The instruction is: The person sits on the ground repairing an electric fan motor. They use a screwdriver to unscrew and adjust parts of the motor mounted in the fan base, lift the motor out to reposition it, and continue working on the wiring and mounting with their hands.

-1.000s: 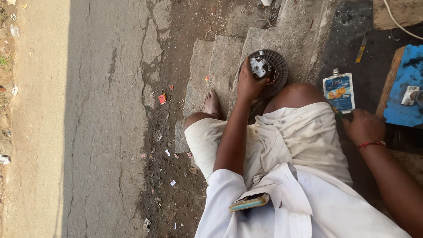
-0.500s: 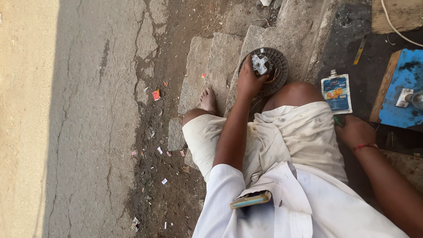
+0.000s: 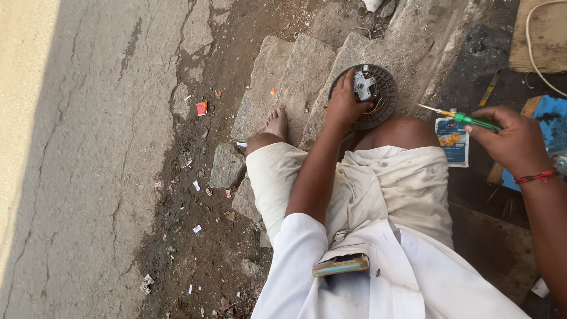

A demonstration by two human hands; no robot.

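My left hand [image 3: 344, 104] rests on a round dark ribbed disc [image 3: 381, 97] with a metal part at its centre, lying on the stone step by my knee. The fingers curl over its left rim and hold it. My right hand [image 3: 512, 140], with a red thread at the wrist, grips a green-handled screwdriver [image 3: 466, 119]. Its thin metal shaft points left toward the disc, and the tip hangs a short way from the disc's right edge. I sit with pale cloth over my knees, one bare foot [image 3: 276, 123] on the stone.
A small printed packet [image 3: 452, 140] lies on the dark ground under the screwdriver. A blue box [image 3: 551, 125] and a wooden board with a white cord [image 3: 540, 35] are at the right. Stone blocks [image 3: 277, 71], litter and cracked pavement [image 3: 88, 165] spread left. A flat object sits in my shirt pocket [image 3: 341, 265].
My right hand has risen from beside my knee and now holds the green screwdriver out toward the disc. The left hand has stayed on the disc.
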